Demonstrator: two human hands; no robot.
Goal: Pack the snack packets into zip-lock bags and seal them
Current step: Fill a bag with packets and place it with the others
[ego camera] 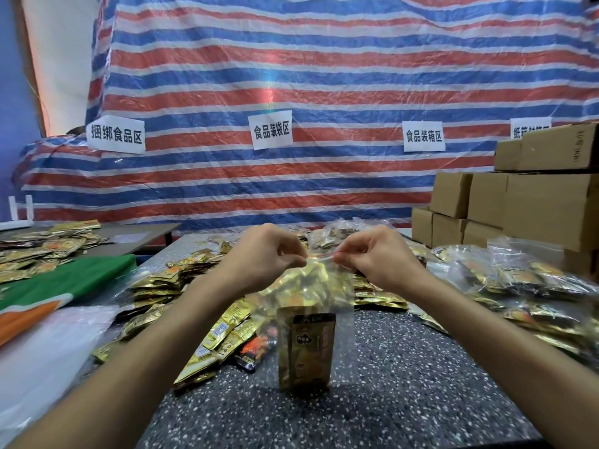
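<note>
Both hands are raised over the middle of the speckled dark table (405,384), holding one clear zip-lock bag (327,283) by its top strip. The left hand (265,251) pinches the strip's left end between thumb and curled fingers; the right hand (372,254) pinches the right end the same way. The strip runs taut between the two pinches; whether it is pressed closed cannot be told. The bag hangs upright below the hands, its bottom at the table surface near the front edge. A gold-and-black snack packet (306,348) stands upright in the bottom of the bag. Loose gold packets (223,328) lie heaped on the table to the left of the bag and behind it, toward the far edge. Filled clear bags (518,277) are piled along the right edge. Cardboard boxes (534,205) are stacked at the far right corner. A green and orange sheet (64,283) and clear plastic (42,351) lie at the left edge. A red, white and blue striped tarp (291,76) hangs behind, carrying white paper labels (271,130).
</note>
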